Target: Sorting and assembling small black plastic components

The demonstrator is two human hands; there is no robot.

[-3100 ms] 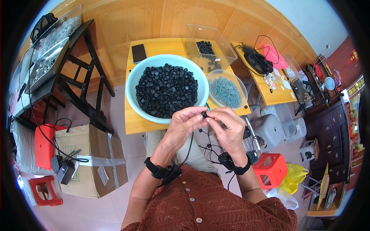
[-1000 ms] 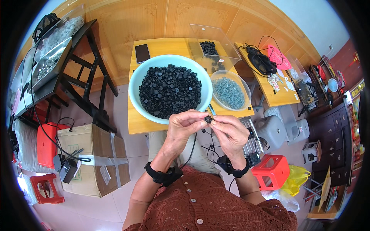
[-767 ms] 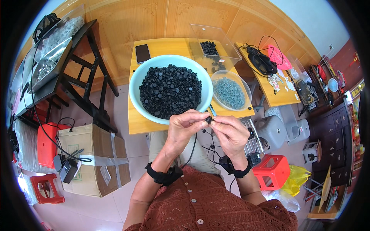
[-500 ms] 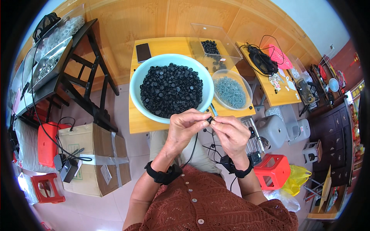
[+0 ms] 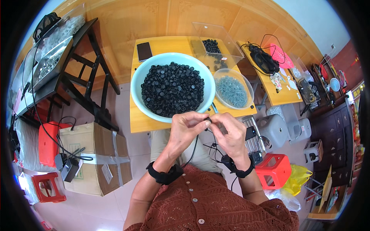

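Pinching a black piece (image 5: 208, 120) between thumb and fingertips, the left hand (image 5: 185, 129) works just off the near edge of a table (image 5: 148, 125). The right hand (image 5: 231, 133) curls beside the piece; whether its fingertips grip it cannot be told. A basin (image 5: 210, 84) of black caps (image 5: 173, 90) stands along the left edge, a tub (image 5: 251, 90) by the right, a phone (image 5: 144, 52) in the far-left corner.

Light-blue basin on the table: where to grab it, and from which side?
Probably two-handed, at opposite left and right points of the basin's rim, from above. It is round and wide; the heaped black parts suggest a level lift, and the clear bowl crowds the right side.
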